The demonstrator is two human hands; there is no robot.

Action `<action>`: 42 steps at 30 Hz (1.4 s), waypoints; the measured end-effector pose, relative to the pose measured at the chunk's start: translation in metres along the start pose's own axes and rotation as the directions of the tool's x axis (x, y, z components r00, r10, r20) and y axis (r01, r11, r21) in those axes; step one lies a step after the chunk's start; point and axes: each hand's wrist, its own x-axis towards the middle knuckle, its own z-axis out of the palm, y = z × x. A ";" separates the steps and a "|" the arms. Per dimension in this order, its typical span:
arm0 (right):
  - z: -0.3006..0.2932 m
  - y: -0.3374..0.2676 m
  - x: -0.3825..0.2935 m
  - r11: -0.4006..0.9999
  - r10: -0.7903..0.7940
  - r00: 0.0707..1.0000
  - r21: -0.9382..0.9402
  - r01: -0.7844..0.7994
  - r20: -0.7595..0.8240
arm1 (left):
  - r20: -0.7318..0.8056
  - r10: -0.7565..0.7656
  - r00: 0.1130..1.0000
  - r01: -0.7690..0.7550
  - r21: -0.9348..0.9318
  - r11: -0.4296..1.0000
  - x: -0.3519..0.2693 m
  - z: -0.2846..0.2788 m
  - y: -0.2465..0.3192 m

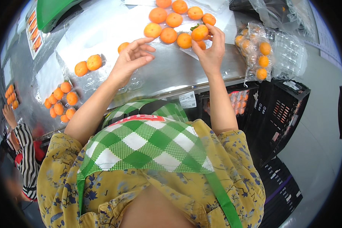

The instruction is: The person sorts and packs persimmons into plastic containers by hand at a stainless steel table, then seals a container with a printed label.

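Between the thumb and fingers of my right hand (212, 45) is a mandarin (199, 32) with a green leaf at its stem. It is held over a group of several mandarins (168, 35) in a clear plastic tray at the far side of the steel table (171, 64). My left hand (134, 54) hovers over the table with its fingers apart and nothing in it. One loose mandarin (123, 47) shows partly behind that hand. Two more mandarins (87, 65) sit in clear plastic left of my left wrist.
A green bin (52, 12) stands at the upper left. Filled clear trays of mandarins (59, 98) lie left. Bagged mandarins (253, 51) and stacked empty clear trays (289, 55) are at the right edge. Black crates (282, 114) stand below. A co-worker's striped sleeve (28, 159) is far left.
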 end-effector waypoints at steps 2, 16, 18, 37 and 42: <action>-0.001 0.005 0.004 0.999 0.039 0.999 0.005 -0.039 0.015 | -0.043 0.050 0.998 -0.048 0.043 0.998 0.014 -0.002 0.006; -0.002 0.013 0.019 0.993 0.080 0.990 0.082 -0.090 0.117 | -0.298 0.365 0.882 -0.201 0.462 0.864 0.182 -0.025 0.053; -0.002 0.015 0.021 0.992 0.067 0.991 0.099 -0.079 0.120 | -0.304 0.421 0.854 -0.211 0.538 0.816 0.204 -0.034 0.044; -0.002 0.003 0.015 0.575 0.320 0.882 0.669 -0.470 0.345 | -0.275 0.385 0.881 -0.282 0.349 0.894 0.123 0.013 0.041; 0.003 -0.022 -0.005 -0.037 0.213 0.692 0.713 -0.700 0.690 | -0.112 0.038 0.993 -0.044 -0.051 0.998 0.042 0.022 0.018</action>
